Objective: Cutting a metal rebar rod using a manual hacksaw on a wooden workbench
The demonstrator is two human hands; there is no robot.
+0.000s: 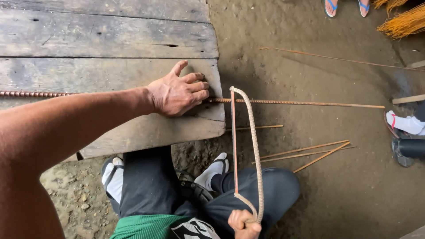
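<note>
A long rusty ribbed steel bar (301,103) lies across the worn wooden bench (110,40) and sticks out past its right edge over the dirt floor. My left hand (177,94) presses down flat on the bar near the bench's right end. My right hand (245,223), at the bottom of the view, grips the handle of a bow-shaped hacksaw (256,146) whose frame is bent from ribbed bar. Its thin blade crosses the steel bar just right of the bench edge. My legs in dark trousers sit below the bench.
Several short cut rods (305,152) lie on the dirt floor to the right. A long thin rod (336,58) lies farther back. Another person's feet in blue sandals (346,6) stand at the top; a foot in a white sock (405,124) is at the right edge.
</note>
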